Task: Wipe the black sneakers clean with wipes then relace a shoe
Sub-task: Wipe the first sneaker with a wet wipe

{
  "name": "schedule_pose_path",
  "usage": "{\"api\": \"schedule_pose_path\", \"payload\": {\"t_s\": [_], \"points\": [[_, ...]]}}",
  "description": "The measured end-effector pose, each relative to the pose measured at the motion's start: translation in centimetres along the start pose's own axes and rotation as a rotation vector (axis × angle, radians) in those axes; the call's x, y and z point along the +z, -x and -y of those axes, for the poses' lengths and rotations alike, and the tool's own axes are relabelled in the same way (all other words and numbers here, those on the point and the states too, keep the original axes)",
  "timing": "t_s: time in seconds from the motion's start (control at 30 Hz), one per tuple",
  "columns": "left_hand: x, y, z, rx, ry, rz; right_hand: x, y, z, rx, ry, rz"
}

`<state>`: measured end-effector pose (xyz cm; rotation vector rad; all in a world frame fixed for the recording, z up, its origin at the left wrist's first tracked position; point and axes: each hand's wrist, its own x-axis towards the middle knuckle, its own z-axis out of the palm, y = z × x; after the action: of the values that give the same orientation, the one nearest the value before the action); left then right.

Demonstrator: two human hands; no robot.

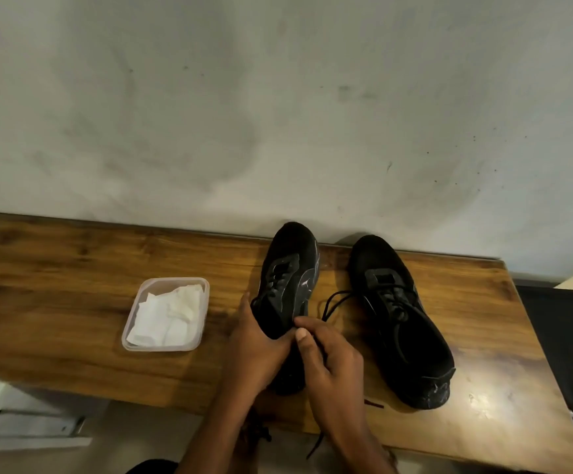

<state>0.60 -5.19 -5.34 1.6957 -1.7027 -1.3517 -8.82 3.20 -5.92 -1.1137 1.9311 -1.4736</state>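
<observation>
The left hand (257,343) grips the sneaker (288,278) by its heel, steadying it on the worktop (73,268); the right hand (329,364) pinches the black lace (333,299), seemingly for threading.

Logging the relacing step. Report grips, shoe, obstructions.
Left grip holds the near sneaker. Right grip pinches a black lace beside its collar. Second sneaker right, wipes tub left, both apart.

Matt black cloth sneakers (398,316) on a glossy wood-grain table (73,268); clear smooth plastic tub (167,314) at left holding crumpled white wipes (165,318), perhaps paper.
</observation>
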Motion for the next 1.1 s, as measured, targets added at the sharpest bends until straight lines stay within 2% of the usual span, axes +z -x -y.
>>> {"api": "schedule_pose_path", "payload": {"t_s": [0.1,0.2,0.27,0.37,0.47,0.63,0.73,0.87,1.1], "points": [[-1.3,0.0,0.0,-0.060,0.223,0.008,-0.2,-0.3,0.3,0.086,-0.143,0.008],[-2.8,0.1,-0.4,-0.178,0.594,0.104,-0.8,-0.9,0.5,0.159,-0.226,-0.103],[-3.8,0.1,-0.4,-0.203,0.793,0.186,-1.8,-1.5,0.5,0.288,-0.326,-0.163],[-4.5,0.0,-0.4,-0.166,0.921,0.268,-3.3,-2.6,0.4,0.448,-0.497,-0.071],[-4.2,-0.1,-0.1,-0.156,0.988,0.324,-3.5,-2.7,0.8,0.436,-0.571,0.039],[-3.4,-0.1,0.3,-0.151,1.004,0.364,-3.2,-2.1,1.7,0.398,-0.528,0.111],[-2.8,0.1,0.5,-0.172,1.008,0.358,-3.1,-2.0,1.5,0.404,-0.519,0.095],[-2.5,0.6,0.6,-0.207,1.037,0.264,-2.2,-2.2,1.0,0.413,-0.503,0.056],[-3.2,-0.2,1.3,-0.089,0.948,0.224,-1.1,-2.3,1.8,0.346,-0.422,0.087]]}}
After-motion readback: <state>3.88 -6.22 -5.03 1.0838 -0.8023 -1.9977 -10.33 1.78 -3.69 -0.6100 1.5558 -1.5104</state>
